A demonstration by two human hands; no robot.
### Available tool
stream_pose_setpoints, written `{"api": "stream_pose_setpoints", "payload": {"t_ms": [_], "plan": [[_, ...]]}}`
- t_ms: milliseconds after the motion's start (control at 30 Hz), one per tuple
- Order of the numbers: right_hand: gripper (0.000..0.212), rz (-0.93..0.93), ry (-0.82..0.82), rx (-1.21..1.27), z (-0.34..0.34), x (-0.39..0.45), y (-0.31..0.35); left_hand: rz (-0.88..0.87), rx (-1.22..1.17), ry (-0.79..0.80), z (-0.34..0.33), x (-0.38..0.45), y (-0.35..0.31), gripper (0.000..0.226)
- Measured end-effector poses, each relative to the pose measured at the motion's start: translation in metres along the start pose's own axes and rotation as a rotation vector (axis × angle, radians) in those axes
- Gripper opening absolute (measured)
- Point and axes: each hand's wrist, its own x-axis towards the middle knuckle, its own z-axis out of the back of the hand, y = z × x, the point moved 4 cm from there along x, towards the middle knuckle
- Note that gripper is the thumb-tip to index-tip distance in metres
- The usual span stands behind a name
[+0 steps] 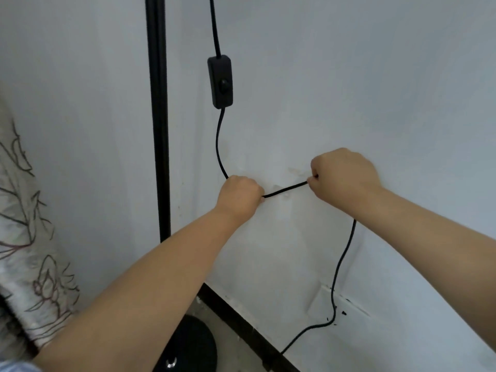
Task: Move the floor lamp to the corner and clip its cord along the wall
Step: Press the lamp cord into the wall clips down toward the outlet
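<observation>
The black floor lamp pole (158, 116) stands upright by the white wall, its round black base (193, 345) on the floor below. A black cord (218, 146) hangs down the wall with an inline switch (220, 81), curves to my left hand (240, 196), runs taut to my right hand (343, 175), then drops to the floor (339, 267). Both hands pinch the cord against the wall. A small pale clip (279, 189) seems to sit behind the stretched section, but it is hard to make out.
A patterned fabric (29, 237) hangs at the left. A dark baseboard (241, 320) runs along the wall's foot. The wall surface (322, 299) is wrinkled and peeling low on the right.
</observation>
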Motion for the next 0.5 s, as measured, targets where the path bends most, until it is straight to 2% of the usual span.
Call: {"api": "stream_pose_setpoints", "payload": {"t_ms": [333, 433, 500], "plan": [[0.014, -0.032, -0.07, 0.006, 0.004, -0.004, -0.021, 0.037, -0.002, -0.13, 0.003, 0.001, -0.008, 0.032], [0.013, -0.048, -0.071, 0.011, 0.003, -0.011, -0.027, -0.084, 0.084, -0.32, 0.015, -0.008, -0.015, 0.019], [0.013, -0.065, -0.097, 0.016, 0.006, -0.015, -0.033, -0.16, 0.091, -0.375, 0.02, -0.013, -0.016, 0.023]]}}
